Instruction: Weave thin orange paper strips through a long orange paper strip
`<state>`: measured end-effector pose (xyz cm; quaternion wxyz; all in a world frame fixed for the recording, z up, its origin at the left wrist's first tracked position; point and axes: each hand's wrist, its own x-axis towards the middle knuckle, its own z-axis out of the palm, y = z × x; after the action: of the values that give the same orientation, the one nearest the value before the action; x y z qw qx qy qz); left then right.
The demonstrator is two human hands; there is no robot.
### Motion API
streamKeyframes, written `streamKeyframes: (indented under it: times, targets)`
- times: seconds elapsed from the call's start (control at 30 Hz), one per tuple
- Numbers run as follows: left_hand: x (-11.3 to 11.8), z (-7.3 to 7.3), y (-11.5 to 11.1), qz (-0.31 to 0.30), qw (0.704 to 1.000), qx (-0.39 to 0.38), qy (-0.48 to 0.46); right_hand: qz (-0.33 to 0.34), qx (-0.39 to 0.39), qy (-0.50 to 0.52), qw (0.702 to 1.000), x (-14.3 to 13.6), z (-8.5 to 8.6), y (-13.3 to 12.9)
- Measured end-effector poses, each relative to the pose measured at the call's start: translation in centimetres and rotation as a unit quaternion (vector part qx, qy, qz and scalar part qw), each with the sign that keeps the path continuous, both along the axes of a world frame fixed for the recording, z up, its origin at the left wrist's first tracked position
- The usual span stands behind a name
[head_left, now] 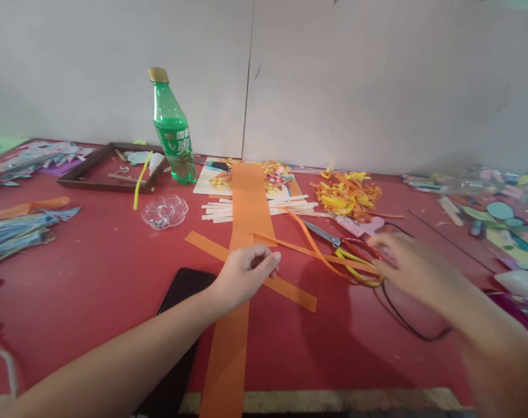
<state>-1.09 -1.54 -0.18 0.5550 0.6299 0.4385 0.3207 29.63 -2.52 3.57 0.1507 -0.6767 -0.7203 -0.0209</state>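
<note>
My left hand (249,274) is over the long orange paper strip (248,203), fingers curled in and thumb alongside. Whatever those fingers hold, if anything, is hidden. Under this hand a shorter orange strip (296,294) lies slantwise across the long one. To the right, my slightly blurred right hand (403,264) has its fingertips around the red handle of the scissors (331,235), whose blades point left. A narrow orange strip (307,249) runs over the scissors to this hand, and a curled orange strip (309,232) lies beside it.
A green bottle (174,130) stands near the wall, by a dark frame (104,187) and a clear flower-shaped dish (165,212). White paper strips (218,210), yellow-orange scraps (351,194) and a pink glue gun (359,225) lie behind my hands. A black phone (187,290) is under my left forearm.
</note>
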Motion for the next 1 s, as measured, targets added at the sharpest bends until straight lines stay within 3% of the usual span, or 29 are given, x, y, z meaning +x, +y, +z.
streamKeyframes:
  times: [0.1, 0.2, 0.33, 0.6, 0.7, 0.83, 1.0]
  targets:
    - [0.0, -0.1, 0.1, 0.004, 1.0, 0.003, 0.0, 0.083, -0.037, 0.065, 0.994, -6.1, 0.0, -1.0]
    - [0.0, -0.1, 0.2, 0.007, 1.0, 0.009, -0.001, 0.158, -0.116, 0.088, 0.977, -11.7, -1.5, -1.7]
    - [0.0, -0.2, 0.4, 0.005, 1.0, 0.016, -0.007, 0.168, -0.139, 0.07, 0.973, -14.8, -3.9, -2.0]
    - [0.0, -0.5, 0.2, -0.001, 0.998, 0.051, 0.023, 0.17, -0.105, 0.108, 0.974, -14.5, -4.9, -2.4]
    - [-0.1, -0.2, 0.0, 0.007, 0.983, 0.168, 0.077, 0.174, -0.104, 0.19, 0.961, -13.3, -4.7, -2.1]
    - [-0.1, -0.4, -0.1, -0.005, 0.929, 0.337, 0.156, 0.168, -0.053, 0.243, 0.954, -10.9, -3.1, -1.3]
    - [0.1, -1.2, 0.1, 0.024, 0.91, 0.368, 0.19, 0.207, 0.015, 0.237, 0.949, -7.3, 0.0, -0.5]
